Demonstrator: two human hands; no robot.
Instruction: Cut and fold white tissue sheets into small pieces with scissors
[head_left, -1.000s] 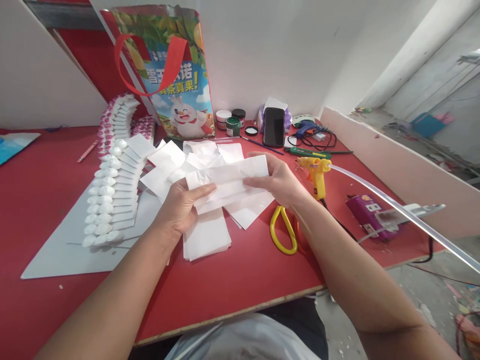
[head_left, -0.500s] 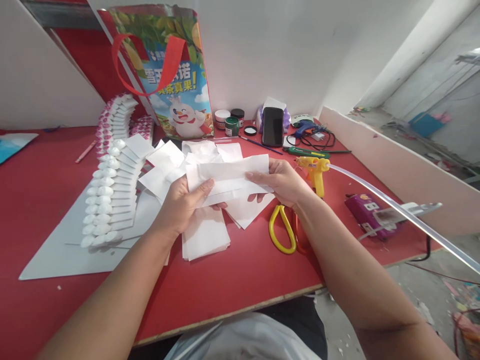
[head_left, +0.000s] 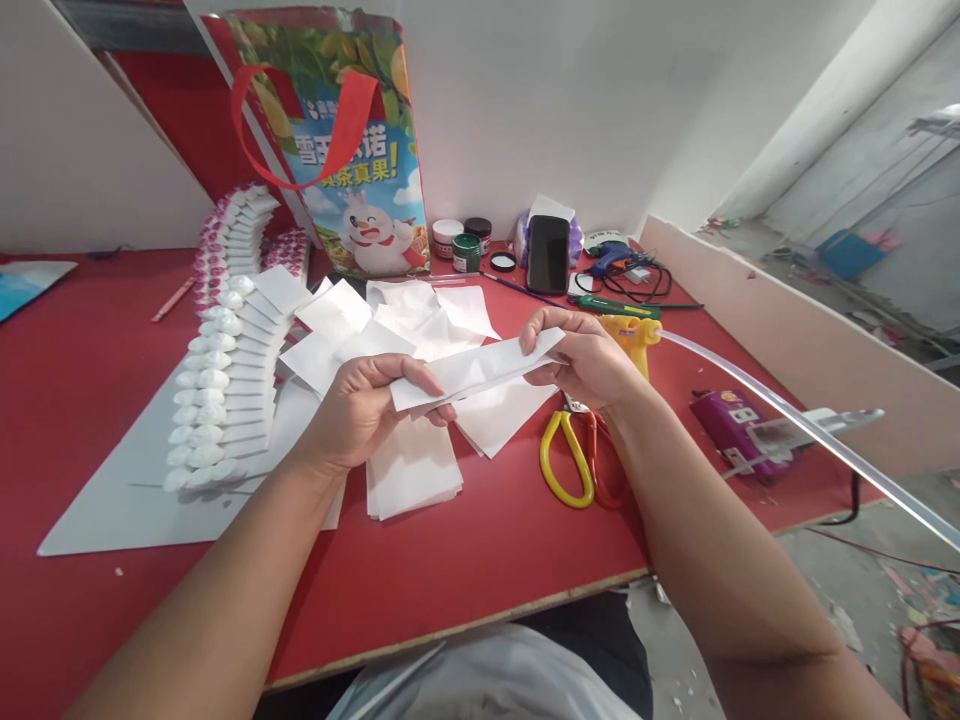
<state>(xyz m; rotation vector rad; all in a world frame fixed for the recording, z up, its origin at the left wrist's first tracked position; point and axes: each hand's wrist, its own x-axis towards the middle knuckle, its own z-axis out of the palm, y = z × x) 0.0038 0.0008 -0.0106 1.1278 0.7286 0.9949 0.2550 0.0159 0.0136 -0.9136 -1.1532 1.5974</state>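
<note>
A folded strip of white paper is stretched between my two hands above the table. My left hand pinches its left end, thumb on top and fingers beneath. At the right end, my right hand grips the strip between thumb and fingers. Below my left hand lies a stack of white paper. More loose white sheets spread behind the strip. To the left, white petal-like pieces on flat stems fan out in a curved row on a grey board.
Yellow-and-red scissors lie near my right forearm, in front of a yellow glue gun with a long clear stick. Behind are a phone, paint jars and a bright bag. A purple packet sits right.
The paper has gone from a wider, flatter piece to a narrower strip, tilted up at the right. Both hands have shifted slightly right and changed their finger positions on it.
</note>
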